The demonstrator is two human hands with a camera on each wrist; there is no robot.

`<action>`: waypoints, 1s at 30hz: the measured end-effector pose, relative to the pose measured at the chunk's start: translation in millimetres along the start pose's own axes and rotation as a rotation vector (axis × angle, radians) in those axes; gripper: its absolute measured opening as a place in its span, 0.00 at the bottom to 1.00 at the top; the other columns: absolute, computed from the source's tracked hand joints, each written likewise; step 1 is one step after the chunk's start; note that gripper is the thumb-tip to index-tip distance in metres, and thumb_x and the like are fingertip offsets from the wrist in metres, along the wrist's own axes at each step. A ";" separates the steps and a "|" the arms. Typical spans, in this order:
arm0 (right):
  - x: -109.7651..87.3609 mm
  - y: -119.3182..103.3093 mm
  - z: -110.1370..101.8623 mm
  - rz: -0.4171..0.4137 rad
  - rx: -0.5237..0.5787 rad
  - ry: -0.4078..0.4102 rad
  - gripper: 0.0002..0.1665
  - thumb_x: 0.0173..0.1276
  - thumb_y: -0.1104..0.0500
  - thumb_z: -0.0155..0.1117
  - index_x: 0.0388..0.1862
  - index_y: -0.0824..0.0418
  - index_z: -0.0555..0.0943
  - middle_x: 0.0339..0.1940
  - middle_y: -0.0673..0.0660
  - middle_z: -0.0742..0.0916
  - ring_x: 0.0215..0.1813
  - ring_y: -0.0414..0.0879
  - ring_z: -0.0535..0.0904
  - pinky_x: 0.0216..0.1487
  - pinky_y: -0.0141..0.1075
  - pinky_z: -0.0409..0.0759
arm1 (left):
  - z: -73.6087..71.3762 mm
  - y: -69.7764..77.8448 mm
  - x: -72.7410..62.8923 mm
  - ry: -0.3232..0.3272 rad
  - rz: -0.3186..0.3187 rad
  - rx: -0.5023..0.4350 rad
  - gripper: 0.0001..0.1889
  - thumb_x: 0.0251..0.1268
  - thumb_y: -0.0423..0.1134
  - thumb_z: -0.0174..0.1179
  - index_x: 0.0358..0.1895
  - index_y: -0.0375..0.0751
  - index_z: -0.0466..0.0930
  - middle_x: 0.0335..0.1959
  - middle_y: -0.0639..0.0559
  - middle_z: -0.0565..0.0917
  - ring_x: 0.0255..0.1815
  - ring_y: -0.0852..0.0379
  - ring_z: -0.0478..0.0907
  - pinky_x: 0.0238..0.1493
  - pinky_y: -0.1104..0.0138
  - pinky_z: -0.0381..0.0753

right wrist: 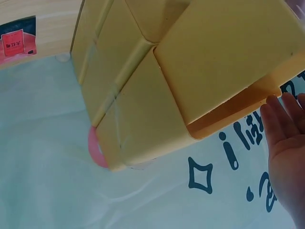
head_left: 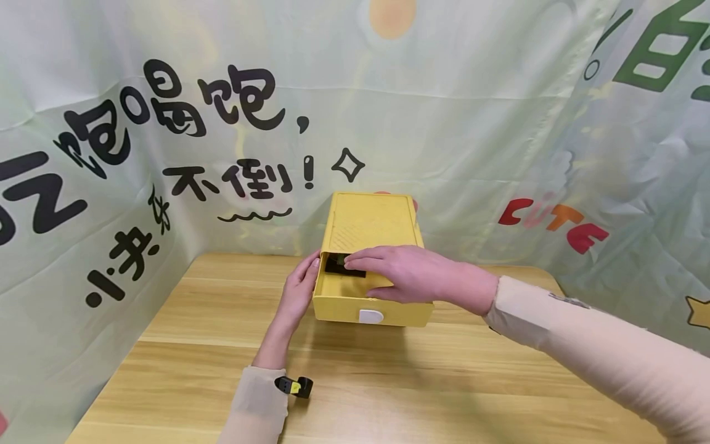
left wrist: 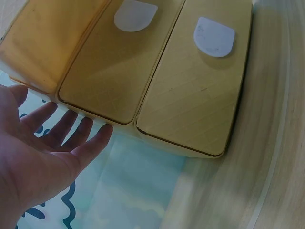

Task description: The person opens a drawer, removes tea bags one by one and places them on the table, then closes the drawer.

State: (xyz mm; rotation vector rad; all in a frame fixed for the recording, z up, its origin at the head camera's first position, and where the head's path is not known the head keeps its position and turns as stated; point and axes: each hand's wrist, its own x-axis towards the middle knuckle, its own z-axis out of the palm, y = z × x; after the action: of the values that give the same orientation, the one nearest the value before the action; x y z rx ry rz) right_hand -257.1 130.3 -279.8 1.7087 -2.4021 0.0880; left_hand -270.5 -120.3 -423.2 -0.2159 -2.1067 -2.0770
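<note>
A yellow drawer box (head_left: pixel 377 217) stands on the table with its top drawer (head_left: pixel 335 309) pulled out toward me. My left hand (head_left: pixel 298 291) touches the left side of the box with its fingers extended, as the left wrist view also shows. Over the drawer's right part lies my right hand (head_left: pixel 413 271), fingers stretched toward the opening. In the right wrist view that hand (right wrist: pixel 290 148) has straight fingers beside the drawer's edge and nothing visible in it. A dark item (head_left: pixel 355 272) lies inside the drawer, partly hidden; its kind cannot be made out.
Lower drawers (left wrist: pixel 190 95) with white tab handles are closed. The wooden table (head_left: pixel 222 345) extends in front and to both sides. A printed cloth (head_left: pixel 471 154) hangs close behind the box. A red and dark packet (right wrist: pixel 18 40) appears in the right wrist view.
</note>
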 end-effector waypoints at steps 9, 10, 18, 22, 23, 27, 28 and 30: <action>14.5 -0.6 3.9 0.012 -0.024 -0.150 0.32 0.77 0.51 0.67 0.75 0.63 0.75 0.74 0.56 0.79 0.72 0.51 0.76 0.68 0.46 0.80 | -0.6 -0.8 -0.1 -0.004 0.012 0.009 0.25 0.86 0.48 0.49 0.76 0.41 0.71 0.73 0.41 0.75 0.69 0.43 0.75 0.69 0.53 0.77; 16.1 -0.4 4.8 0.006 -0.027 -0.158 0.31 0.78 0.52 0.66 0.74 0.63 0.75 0.74 0.56 0.79 0.72 0.51 0.76 0.68 0.46 0.80 | -0.7 -1.0 -0.1 -0.005 0.012 0.004 0.25 0.86 0.47 0.49 0.76 0.41 0.71 0.73 0.41 0.75 0.69 0.43 0.75 0.70 0.52 0.77; 28.5 2.9 12.4 0.007 -0.013 -0.229 0.29 0.82 0.54 0.60 0.75 0.65 0.73 0.76 0.59 0.77 0.70 0.54 0.78 0.68 0.46 0.80 | -1.9 -0.7 0.4 -0.008 0.007 0.008 0.25 0.85 0.48 0.50 0.76 0.43 0.71 0.74 0.42 0.74 0.72 0.44 0.72 0.73 0.50 0.73; 33.8 3.6 17.4 0.046 -0.007 -0.297 0.31 0.84 0.53 0.57 0.78 0.66 0.69 0.78 0.60 0.74 0.70 0.56 0.78 0.71 0.46 0.77 | -1.0 -0.3 0.0 -0.011 0.000 0.001 0.24 0.85 0.47 0.50 0.76 0.42 0.71 0.74 0.41 0.75 0.70 0.43 0.74 0.71 0.51 0.76; 34.8 3.8 18.6 0.056 -0.008 -0.311 0.31 0.84 0.53 0.56 0.79 0.66 0.68 0.78 0.61 0.73 0.71 0.56 0.77 0.72 0.46 0.77 | -0.8 -0.3 -0.1 -0.011 0.000 -0.002 0.24 0.85 0.47 0.50 0.76 0.42 0.71 0.74 0.41 0.75 0.70 0.43 0.75 0.70 0.51 0.77; 38.8 4.6 21.3 0.097 0.006 -0.358 0.34 0.85 0.51 0.53 0.81 0.68 0.63 0.81 0.64 0.69 0.76 0.57 0.71 0.76 0.46 0.71 | 0.1 0.9 -0.5 -0.001 0.007 0.005 0.24 0.85 0.47 0.49 0.76 0.41 0.71 0.74 0.41 0.74 0.72 0.43 0.72 0.74 0.50 0.72; 39.8 4.7 21.8 0.109 0.015 -0.370 0.35 0.85 0.51 0.53 0.81 0.69 0.62 0.81 0.64 0.68 0.78 0.57 0.68 0.78 0.46 0.69 | 0.1 1.0 -0.5 0.001 0.006 0.002 0.24 0.85 0.47 0.50 0.76 0.42 0.72 0.74 0.42 0.74 0.73 0.43 0.71 0.75 0.51 0.71; 42.2 5.0 22.8 0.130 0.039 -0.392 0.36 0.86 0.51 0.52 0.82 0.69 0.59 0.83 0.65 0.65 0.81 0.56 0.63 0.80 0.46 0.65 | 0.1 1.4 -0.6 0.003 0.006 0.001 0.24 0.85 0.47 0.50 0.76 0.42 0.72 0.74 0.42 0.74 0.74 0.44 0.71 0.76 0.51 0.70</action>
State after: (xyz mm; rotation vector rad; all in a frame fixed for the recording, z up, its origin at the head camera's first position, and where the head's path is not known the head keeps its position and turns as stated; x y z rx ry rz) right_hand -277.9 89.1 -293.8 1.7180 -2.8047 -0.2025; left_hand -269.7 -120.2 -422.0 -0.2182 -2.1028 -2.0719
